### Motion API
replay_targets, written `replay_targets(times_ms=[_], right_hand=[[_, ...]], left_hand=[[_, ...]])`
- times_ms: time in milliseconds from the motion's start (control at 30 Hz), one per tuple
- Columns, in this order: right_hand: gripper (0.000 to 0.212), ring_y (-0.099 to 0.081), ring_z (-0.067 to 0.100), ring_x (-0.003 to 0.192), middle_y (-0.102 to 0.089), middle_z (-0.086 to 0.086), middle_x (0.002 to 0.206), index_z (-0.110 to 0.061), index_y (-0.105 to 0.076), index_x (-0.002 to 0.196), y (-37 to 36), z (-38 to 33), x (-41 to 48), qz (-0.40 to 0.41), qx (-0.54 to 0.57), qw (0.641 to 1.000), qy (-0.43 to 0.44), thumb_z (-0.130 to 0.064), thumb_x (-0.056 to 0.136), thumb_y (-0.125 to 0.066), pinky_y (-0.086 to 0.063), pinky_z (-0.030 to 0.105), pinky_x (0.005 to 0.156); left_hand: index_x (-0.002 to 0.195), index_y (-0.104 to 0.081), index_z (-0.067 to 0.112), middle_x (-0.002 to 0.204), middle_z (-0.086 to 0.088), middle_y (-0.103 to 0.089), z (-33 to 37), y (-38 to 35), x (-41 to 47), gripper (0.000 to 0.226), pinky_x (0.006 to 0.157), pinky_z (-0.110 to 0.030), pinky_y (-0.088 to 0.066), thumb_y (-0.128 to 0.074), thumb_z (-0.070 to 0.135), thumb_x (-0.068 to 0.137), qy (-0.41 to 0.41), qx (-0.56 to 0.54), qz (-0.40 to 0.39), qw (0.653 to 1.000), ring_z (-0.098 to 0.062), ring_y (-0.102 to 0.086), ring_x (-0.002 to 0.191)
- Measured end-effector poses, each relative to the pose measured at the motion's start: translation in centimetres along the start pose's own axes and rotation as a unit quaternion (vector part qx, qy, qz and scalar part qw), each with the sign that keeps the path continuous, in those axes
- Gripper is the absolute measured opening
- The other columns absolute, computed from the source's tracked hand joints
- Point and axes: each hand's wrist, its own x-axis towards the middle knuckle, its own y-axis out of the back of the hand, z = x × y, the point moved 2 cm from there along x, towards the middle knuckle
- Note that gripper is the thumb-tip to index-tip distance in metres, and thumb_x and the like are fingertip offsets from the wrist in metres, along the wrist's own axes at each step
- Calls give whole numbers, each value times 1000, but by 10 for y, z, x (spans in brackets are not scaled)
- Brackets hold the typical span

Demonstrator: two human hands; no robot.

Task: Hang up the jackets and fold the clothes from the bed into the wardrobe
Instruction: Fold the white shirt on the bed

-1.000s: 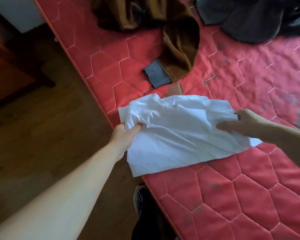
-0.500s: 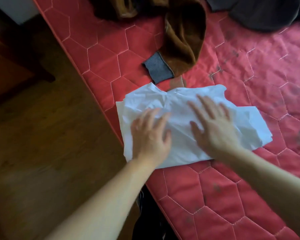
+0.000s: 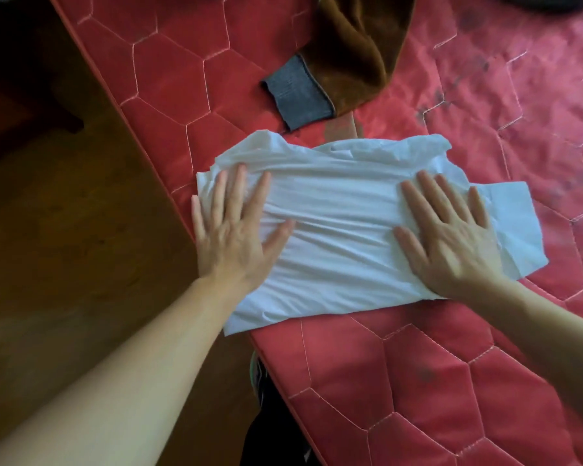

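Observation:
A white garment (image 3: 337,223) lies folded and flattened at the near edge of the red quilted bed (image 3: 418,381). My left hand (image 3: 233,227) presses flat on its left end, fingers straight and spread. My right hand (image 3: 451,233) presses flat on its right end in the same way. Behind the white garment lies a brown jacket (image 3: 354,45) with a grey ribbed cuff (image 3: 297,95) pointing toward me.
The bed's edge runs diagonally from top left to bottom middle, with a brown wooden floor (image 3: 81,264) to its left. A dark piece of furniture (image 3: 24,95) stands at the far left. A dark garment (image 3: 549,1) shows at the top right edge.
My hands let go of the white garment's ends, laid it down, then slid apart from its middle to its two ends, flattening it. The view has tipped closer to the bed.

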Motion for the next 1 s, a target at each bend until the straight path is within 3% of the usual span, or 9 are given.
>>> replay_targets(times_ms=[200, 267, 367, 500, 600, 700, 800, 900, 1000], right_hand=[[62, -23, 19, 146, -32, 4, 156, -20, -35, 148, 18, -17, -21, 60, 97, 993, -41, -49, 93, -37, -4, 46, 119], [44, -45, 15, 126, -53, 4, 135, -20, -55, 131, 28, -25, -44, 118, 155, 980, -45, -36, 90, -53, -22, 43, 111], [5, -56, 6, 78, -64, -10, 81, -17, -66, 87, 38, -23, -82, 145, 309, 925, -169, -22, 88, -65, -44, 28, 77], [46, -61, 14, 54, -61, -3, 48, -14, -60, 54, 32, 1, -112, 63, 343, 838, -419, -46, 87, -60, -51, 38, 69], [34, -71, 15, 62, -73, 3, 66, -13, -69, 70, 26, 4, -117, 73, 513, 692, -503, -44, 83, -68, -57, 36, 68], [15, -74, 19, 84, -76, 6, 91, -13, -68, 91, 26, -3, -101, 87, 679, 550, -479, -25, 84, -73, -58, 32, 73], [26, -73, 20, 89, -74, 5, 100, -14, -66, 106, 27, -9, -79, 78, 739, 469, -477, -16, 82, -75, -59, 30, 70], [16, -71, 23, 84, -73, 4, 90, -15, -67, 91, 33, -12, -67, 109, 717, 500, -473, -5, 78, -71, -59, 34, 70], [6, -58, 16, 66, -62, 0, 70, -10, -62, 71, 50, -17, -68, 137, 622, 647, -418, -8, 75, -66, -48, 33, 59]], left_hand=[[155, 4, 34, 165, -6, 7, 45, 21, -16, 74, 118, -55, 6, -20, 62, 91, -11, -13, -15, 1000, -26, 10, 151], [155, -17, 29, 164, -8, -13, 90, 26, -42, 71, 119, -55, -12, -42, 46, 90, -99, -55, 0, 994, -29, -9, 150], [144, -45, 23, 151, -9, -42, 143, 24, -79, 62, 107, -46, -40, -56, 31, 83, -142, -184, -15, 972, -29, -42, 135], [148, -38, 25, 150, -7, -40, 165, 19, -83, 64, 110, -41, -34, -42, 44, 87, -14, -294, -65, 954, -26, -39, 136], [154, -22, 31, 160, -5, -22, 177, 14, -83, 71, 114, -43, -26, -50, 47, 91, -14, -244, -117, 963, -28, -26, 143], [154, -14, 36, 162, 0, -11, 181, 12, -83, 81, 114, -45, -22, -58, 49, 87, 7, -214, -151, 965, -28, -18, 144], [153, -13, 37, 161, 5, -11, 184, 15, -78, 89, 113, -45, -22, -65, 46, 81, 40, -228, -169, 958, -28, -15, 144], [152, -14, 37, 157, 5, -20, 183, 18, -69, 94, 110, -45, -26, -70, 42, 77, 65, -245, -174, 952, -27, -21, 142], [152, -16, 34, 152, 2, -30, 181, 19, -66, 95, 107, -43, -31, -72, 46, 76, 77, -231, -161, 956, -29, -31, 137]])
